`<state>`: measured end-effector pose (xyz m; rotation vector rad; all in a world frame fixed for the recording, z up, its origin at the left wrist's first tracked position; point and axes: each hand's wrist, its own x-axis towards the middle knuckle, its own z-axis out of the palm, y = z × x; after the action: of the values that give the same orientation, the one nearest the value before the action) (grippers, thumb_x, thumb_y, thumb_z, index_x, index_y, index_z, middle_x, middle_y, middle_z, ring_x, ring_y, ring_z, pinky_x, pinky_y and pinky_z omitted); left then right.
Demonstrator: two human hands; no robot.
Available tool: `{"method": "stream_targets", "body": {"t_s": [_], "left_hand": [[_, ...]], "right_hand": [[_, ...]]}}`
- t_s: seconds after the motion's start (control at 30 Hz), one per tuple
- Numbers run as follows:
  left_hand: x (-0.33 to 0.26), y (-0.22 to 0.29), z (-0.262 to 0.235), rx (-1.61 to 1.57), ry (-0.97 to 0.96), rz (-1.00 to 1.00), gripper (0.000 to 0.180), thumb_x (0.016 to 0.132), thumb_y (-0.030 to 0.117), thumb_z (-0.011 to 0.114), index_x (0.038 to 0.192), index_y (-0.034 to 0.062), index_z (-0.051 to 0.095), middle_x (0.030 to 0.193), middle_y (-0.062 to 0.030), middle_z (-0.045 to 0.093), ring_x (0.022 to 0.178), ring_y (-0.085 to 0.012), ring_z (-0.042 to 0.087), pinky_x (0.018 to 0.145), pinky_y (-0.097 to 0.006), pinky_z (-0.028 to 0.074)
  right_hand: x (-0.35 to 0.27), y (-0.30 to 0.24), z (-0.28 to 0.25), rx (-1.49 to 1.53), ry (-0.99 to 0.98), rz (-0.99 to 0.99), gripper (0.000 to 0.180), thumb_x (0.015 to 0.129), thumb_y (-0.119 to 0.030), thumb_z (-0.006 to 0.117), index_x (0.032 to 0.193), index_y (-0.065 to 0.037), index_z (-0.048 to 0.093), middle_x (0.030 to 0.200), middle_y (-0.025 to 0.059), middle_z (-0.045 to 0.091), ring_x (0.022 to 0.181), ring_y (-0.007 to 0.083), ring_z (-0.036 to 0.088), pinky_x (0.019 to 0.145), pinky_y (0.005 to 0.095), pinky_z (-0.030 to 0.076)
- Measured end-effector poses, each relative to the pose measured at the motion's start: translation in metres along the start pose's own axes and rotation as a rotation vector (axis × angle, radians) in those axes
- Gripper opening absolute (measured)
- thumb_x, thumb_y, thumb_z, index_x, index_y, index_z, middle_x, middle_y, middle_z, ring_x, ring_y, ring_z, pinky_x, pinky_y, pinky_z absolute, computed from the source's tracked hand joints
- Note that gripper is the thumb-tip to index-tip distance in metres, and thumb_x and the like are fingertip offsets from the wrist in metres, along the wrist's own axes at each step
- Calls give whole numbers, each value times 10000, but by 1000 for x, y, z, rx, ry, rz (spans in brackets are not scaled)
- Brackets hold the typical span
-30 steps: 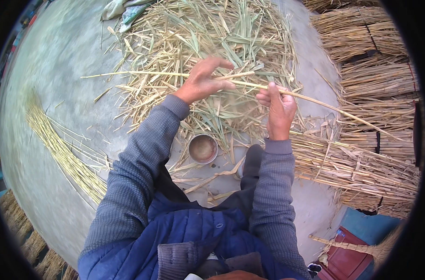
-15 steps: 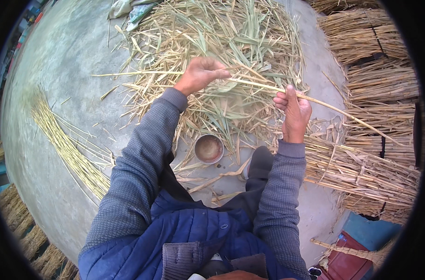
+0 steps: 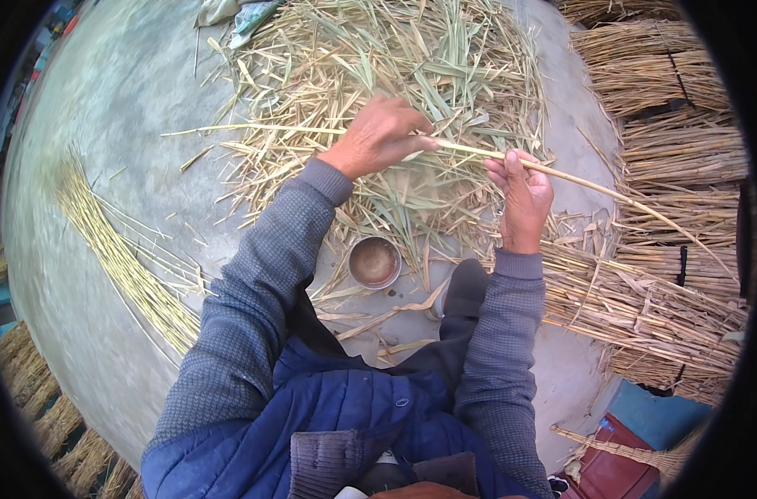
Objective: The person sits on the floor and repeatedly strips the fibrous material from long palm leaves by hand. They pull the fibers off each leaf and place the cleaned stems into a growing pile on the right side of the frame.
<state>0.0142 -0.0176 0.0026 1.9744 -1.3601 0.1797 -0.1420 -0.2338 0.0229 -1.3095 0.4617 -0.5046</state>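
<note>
One long pale reed stalk (image 3: 595, 185) stretches across in front of me, held up over a heap of dry leaves and husks. My left hand (image 3: 381, 135) is closed around it near its middle, and a thin yellowish end sticks out to the left. Farther right, my right hand (image 3: 521, 198) pinches the same stalk between thumb and fingers. Beyond that hand the stalk runs on, slightly bent, toward the bundles at the right. The husk heap (image 3: 312, 58) of straw-coloured and greenish leaves lies under and beyond both hands.
A round metal bowl (image 3: 374, 263) stands on the concrete floor (image 3: 137, 91) near my feet. Peeled yellowish stalks (image 3: 129, 258) lie in a sheaf at the left. Tied reed bundles (image 3: 653, 316) are stacked along the right. A dark red object (image 3: 615, 461) is at the lower right.
My left hand has slid right along the stalk, closer to my right hand. My right hand has hardly moved.
</note>
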Motion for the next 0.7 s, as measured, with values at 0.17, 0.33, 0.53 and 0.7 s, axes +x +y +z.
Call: {"method": "stream_targets", "body": {"t_s": [0.17, 0.33, 0.53, 0.7], "left_hand": [[-3, -9, -6, 229, -119, -127, 165, 850, 276, 748, 854, 123, 686, 731, -35, 628, 793, -238, 618, 790, -382, 424], [-33, -55, -45, -35, -156, -470, 182, 802, 233, 802, 852, 89, 702, 771, -64, 701, 776, -223, 678, 754, -375, 494], [-52, -84, -59, -323, -154, -703, 201, 857, 218, 810, 866, 40, 717, 816, -34, 722, 759, -119, 663, 693, -293, 508], [-63, -107, -55, -334, 460, -757, 164, 880, 213, 773, 876, 59, 716, 755, -20, 701, 676, -118, 640, 604, -295, 510]], "right_hand": [[2, 0, 3, -40, -26, -21, 306, 979, -177, 696, 1166, 33, 574, 1021, 155, 714, 875, 206, 734, 768, 277, 610], [11, -26, -31, -8, 117, -75, 281, 996, -231, 674, 1109, 10, 585, 995, 157, 730, 858, 187, 726, 768, 274, 580], [14, -28, -46, 4, 157, -49, 285, 1001, -249, 667, 1096, 6, 584, 985, 163, 731, 847, 198, 731, 744, 262, 584], [16, -28, -54, -7, 162, -45, 298, 1001, -252, 670, 1105, 12, 577, 982, 163, 729, 854, 200, 734, 738, 261, 591]]}}
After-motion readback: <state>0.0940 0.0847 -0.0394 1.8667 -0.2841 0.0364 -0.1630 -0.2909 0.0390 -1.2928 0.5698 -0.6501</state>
